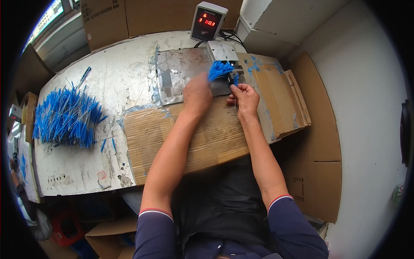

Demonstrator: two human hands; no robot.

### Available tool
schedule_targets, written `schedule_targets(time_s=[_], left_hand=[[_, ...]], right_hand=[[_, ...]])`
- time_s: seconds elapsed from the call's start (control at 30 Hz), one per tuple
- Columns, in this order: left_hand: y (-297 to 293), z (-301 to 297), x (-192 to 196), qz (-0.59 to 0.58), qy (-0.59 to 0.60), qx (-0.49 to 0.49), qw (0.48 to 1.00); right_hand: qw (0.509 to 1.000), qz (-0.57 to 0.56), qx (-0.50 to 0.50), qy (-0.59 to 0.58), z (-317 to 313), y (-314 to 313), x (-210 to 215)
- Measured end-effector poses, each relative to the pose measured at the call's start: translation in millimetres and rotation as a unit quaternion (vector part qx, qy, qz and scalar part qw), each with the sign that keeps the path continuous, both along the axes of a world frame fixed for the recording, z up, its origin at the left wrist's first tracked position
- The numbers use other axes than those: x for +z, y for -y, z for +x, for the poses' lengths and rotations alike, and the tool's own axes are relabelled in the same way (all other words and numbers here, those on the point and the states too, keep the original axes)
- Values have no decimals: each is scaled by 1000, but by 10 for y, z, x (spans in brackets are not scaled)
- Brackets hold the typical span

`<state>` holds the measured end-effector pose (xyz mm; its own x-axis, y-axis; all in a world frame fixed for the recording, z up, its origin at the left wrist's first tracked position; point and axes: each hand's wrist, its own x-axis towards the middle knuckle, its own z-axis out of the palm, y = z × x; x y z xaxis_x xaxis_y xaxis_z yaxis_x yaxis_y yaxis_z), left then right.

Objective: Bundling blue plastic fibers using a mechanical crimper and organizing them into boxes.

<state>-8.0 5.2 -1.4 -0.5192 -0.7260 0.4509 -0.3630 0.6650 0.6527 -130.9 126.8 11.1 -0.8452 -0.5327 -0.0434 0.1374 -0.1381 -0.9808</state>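
Observation:
My left hand [198, 93], slightly blurred, is closed around a bunch of blue-tipped thin sticks [220, 70], whose blue ends fan out to the upper right. Just right of it, my right hand [246, 99] pinches one thin blue-tipped stick [236, 80] between thumb and fingers. Its blue end points up, while a pale wire-like tail hangs below the fingers. Both hands are in front of a small machine with a light metal housing [222, 51], fixed beside a worn metal plate [177, 69]. The machine's dark working part is partly hidden by the bunch and my fingers.
A big heap of blue-tipped sticks [69, 116] lies on the white worktable [125, 82] at left, with a pen [84, 77] behind it. A display box with red digits [209, 20] stands at the back. Flattened cardboard [207, 138] covers the table's front edge; a wall [366, 108] rises at right.

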Motion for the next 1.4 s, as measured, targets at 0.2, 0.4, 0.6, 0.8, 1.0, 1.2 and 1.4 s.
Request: schedule_targets(time_s=[0.2, 0.4, 0.6, 0.8, 1.0, 1.2, 1.4], left_hand=[[-27, -15, -19, -95, -18, -22, 995], [31, -33, -80, -65, -51, 34, 996], [24, -20, -28, -13, -107, 57, 993], [15, 0, -3, -4, -112, 48, 993], [7, 0, 8, -13, -109, 67, 992], [28, -11, -21, -55, -106, 73, 990], [-23, -36, -21, -62, -95, 24, 993]], right_hand=[[999, -8, 48, 5, -33, -95, 34], [996, -29, 84, 9, 21, -124, 60], [998, 32, 41, -37, 40, 26, 85], [995, 75, -24, -61, 18, 221, 121], [992, 100, -36, -63, -14, 294, 109], [994, 84, -32, -56, 0, 295, 126], [998, 56, -16, -28, -28, 244, 124]])
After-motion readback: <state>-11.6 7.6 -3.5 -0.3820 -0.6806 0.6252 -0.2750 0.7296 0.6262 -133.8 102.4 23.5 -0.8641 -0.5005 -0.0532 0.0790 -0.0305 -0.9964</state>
